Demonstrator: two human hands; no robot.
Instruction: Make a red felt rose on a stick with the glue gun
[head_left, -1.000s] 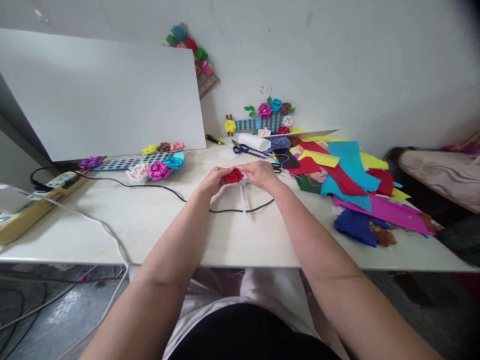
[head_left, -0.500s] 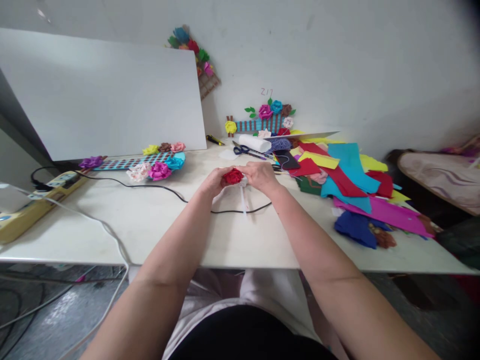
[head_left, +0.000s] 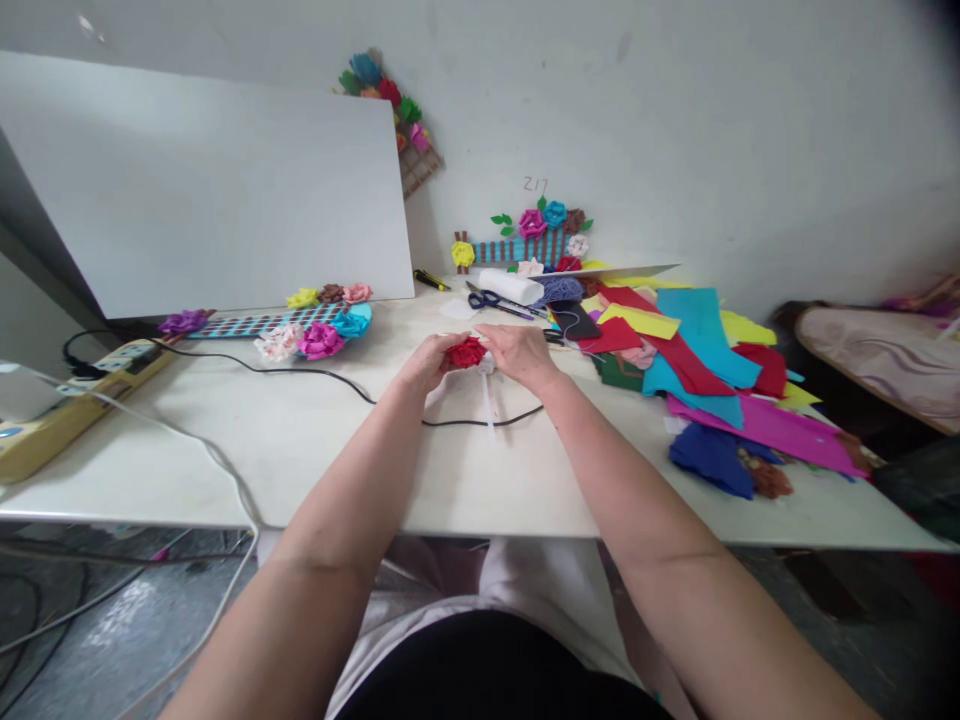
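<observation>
A crumpled red paper flower (head_left: 466,352) is between my two hands, above the middle of the white table (head_left: 495,490). My left hand (head_left: 427,362) is closed on the flower's left side. My right hand (head_left: 519,352) has its fingers bent against the flower's upper right edge; the fingertips are partly hidden. Just under the right fingers, a whitish bit and a thin pale strip (head_left: 487,400) point down toward the table. A black cable (head_left: 457,423) runs across the table beneath the hands.
Coloured paper sheets (head_left: 697,340) pile up on the right. Scissors (head_left: 491,300), a white roll (head_left: 510,287) and a cutter (head_left: 431,281) lie behind the hands. A flower-decorated guitar shape (head_left: 262,322) lies left, near a power strip (head_left: 82,410). A white board (head_left: 217,190) leans behind.
The hands stay in nearly the same place around the red flower. My right fingers shift slightly over its upper edge, and the view moves a little.
</observation>
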